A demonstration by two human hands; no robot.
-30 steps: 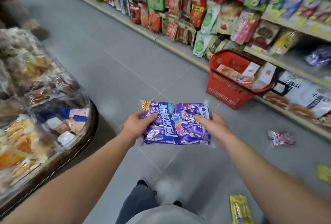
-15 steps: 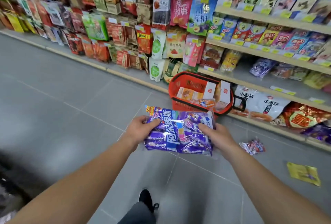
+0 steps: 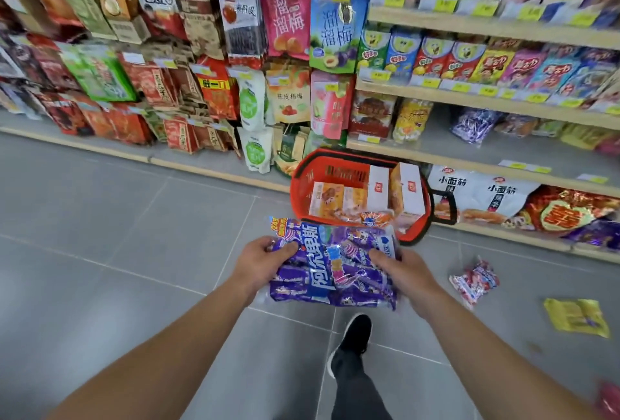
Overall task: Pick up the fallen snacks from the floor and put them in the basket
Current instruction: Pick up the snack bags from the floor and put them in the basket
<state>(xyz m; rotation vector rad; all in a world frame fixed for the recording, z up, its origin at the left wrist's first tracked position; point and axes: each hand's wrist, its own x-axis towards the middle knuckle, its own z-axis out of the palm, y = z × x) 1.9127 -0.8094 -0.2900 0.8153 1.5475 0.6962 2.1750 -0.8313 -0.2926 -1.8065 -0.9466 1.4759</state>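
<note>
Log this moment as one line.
hands: left, right grip purple bag | basket: ahead, unreached | floor: red packet, yellow packet

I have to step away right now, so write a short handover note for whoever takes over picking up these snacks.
Left hand and right hand: both grip the purple snack bag, one at each side, held above the floor just short of the red basket.
Basket: on the floor by the shelf, already holding boxes and small packets.
Done: the purple bag is picked up.
Left: drop it in the basket, then collect the red packet and the yellow packet on the floor to the right.
</note>
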